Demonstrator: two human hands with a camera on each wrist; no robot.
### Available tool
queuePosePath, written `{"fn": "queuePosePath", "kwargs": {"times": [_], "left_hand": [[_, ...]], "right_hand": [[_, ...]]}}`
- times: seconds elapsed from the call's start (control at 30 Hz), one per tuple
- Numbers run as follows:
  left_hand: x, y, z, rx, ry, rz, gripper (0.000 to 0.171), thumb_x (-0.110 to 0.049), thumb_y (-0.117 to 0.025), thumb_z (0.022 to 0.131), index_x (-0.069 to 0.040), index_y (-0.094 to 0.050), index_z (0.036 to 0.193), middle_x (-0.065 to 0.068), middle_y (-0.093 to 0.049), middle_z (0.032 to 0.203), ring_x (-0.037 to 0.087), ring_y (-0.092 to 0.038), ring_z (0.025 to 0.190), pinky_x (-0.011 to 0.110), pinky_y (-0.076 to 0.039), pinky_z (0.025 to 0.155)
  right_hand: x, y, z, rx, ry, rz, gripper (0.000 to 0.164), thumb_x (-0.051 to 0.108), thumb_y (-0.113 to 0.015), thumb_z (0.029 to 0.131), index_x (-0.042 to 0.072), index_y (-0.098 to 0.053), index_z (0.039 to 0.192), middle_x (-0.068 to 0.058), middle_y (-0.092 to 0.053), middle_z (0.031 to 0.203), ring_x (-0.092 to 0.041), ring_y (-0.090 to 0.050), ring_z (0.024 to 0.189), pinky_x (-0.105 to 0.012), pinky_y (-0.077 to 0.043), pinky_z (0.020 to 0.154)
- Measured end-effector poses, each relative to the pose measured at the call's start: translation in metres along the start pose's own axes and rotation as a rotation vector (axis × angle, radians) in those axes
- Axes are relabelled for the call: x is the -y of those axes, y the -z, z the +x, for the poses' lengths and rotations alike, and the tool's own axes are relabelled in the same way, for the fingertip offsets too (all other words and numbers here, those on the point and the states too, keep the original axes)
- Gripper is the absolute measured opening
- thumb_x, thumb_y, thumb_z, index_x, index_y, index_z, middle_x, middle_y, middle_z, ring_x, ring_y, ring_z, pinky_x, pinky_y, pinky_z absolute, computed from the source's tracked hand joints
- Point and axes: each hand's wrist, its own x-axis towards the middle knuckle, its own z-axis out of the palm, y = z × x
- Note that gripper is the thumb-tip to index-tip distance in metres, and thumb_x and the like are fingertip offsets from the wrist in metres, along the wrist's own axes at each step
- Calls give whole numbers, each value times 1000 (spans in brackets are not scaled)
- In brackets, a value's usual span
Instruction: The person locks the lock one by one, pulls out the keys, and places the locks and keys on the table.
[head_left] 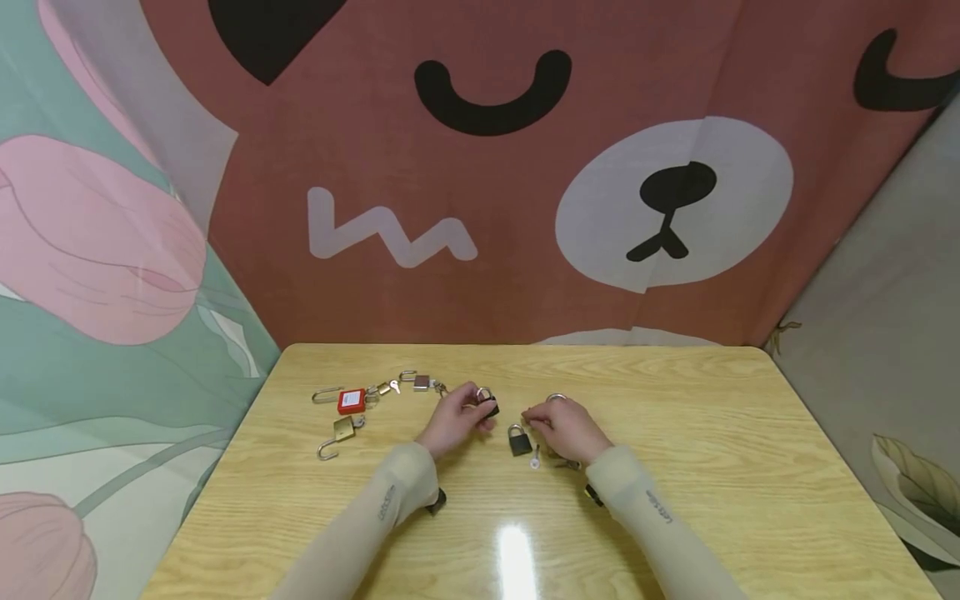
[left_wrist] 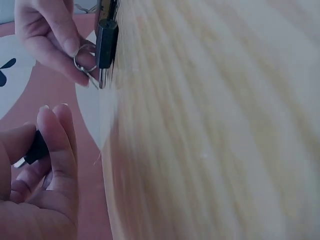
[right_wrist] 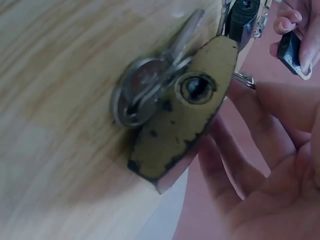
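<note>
Left hand (head_left: 457, 421) grips small black padlock (head_left: 487, 406) above desk (head_left: 712, 467) middle. Right hand (head_left: 566, 427) pinches key ring (left_wrist: 84, 59), apparently, beside dark padlock (head_left: 519, 440) lying on desk.

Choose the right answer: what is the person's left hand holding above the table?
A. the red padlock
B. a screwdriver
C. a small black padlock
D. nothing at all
C. In the head view the left hand grips a small black padlock, while the red padlock lies untouched farther left on the table.
</note>
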Motion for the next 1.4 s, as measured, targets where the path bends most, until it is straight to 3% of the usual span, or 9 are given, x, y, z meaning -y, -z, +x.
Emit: {"fn": "queuePosePath", "kwargs": {"times": [0.13, 0.4, 0.73, 0.9, 1.07, 1.2, 1.3, 1.4], "left_hand": [[-5, -7, 2, 7, 9, -9, 17, -13, -67, 102, 1, -58, 98, 18, -71, 103, 18, -74, 73, 33, -64, 71], [-11, -16, 10, -15, 43, 70, 22, -24, -66, 104, -3, -59, 97, 10, -70, 94, 14, -73, 70, 26, -59, 71], [-12, -19, 11, 7, 54, 53, 21, -22, -66, 104, -3, -60, 98, 10, -70, 96, 10, -70, 68, 28, -61, 70], [-12, -20, 10, 6, 41, -3, 22, -22, -65, 104, -2, -58, 98, 10, -69, 95, 11, -70, 68, 29, -61, 71], [-14, -22, 10, 9, 1, -91, 19, -17, -63, 105, 1, -58, 103, 12, -66, 101, 13, -72, 71, 33, -63, 75], [-17, -24, 9, 21, -1, -100, 18, -16, -63, 105, 1, -58, 102, 14, -67, 104, 17, -74, 74, 33, -63, 77], [-19, -25, 9, 30, 12, -73, 18, -18, -64, 104, -1, -59, 100, 13, -68, 102, 16, -74, 73, 32, -63, 76], [-20, -26, 9, 39, 22, -53, 20, -20, -65, 104, -2, -59, 98, 10, -71, 98, 14, -73, 71, 34, -63, 75]], "right_hand": [[1, -1, 1, -21, -6, -34, 20, 9, -72, 97, 9, -80, 115, -5, -78, 107, -20, -66, 96, -41, -57, 86], [-2, -4, 4, -29, -9, -41, 20, 12, -73, 97, 10, -80, 116, -6, -78, 109, -22, -65, 98, -45, -57, 88], [-1, -4, 4, -49, -3, -70, 20, 14, -75, 95, 9, -80, 114, -8, -78, 107, -23, -63, 96, -45, -55, 87], [0, -3, 4, -47, 11, -94, 15, 12, -75, 95, 10, -81, 109, -5, -79, 103, -24, -63, 98, -45, -55, 88], [0, -2, 4, -67, 60, -106, 12, 11, -75, 95, 9, -81, 105, -8, -78, 110, -28, -65, 105, -47, -55, 95], [2, -2, 4, -123, 66, -34, 28, 12, -74, 97, 8, -74, 124, -9, -75, 114, -27, -67, 106, -47, -58, 92], [5, -1, 5, -161, 89, 58, 49, 9, -76, 95, 12, -62, 142, -6, -74, 120, -24, -69, 105, -45, -59, 90], [9, 1, 5, -172, 136, 116, 64, 5, -79, 91, 18, -55, 150, -3, -71, 126, -22, -68, 104, -45, -58, 92]]}}
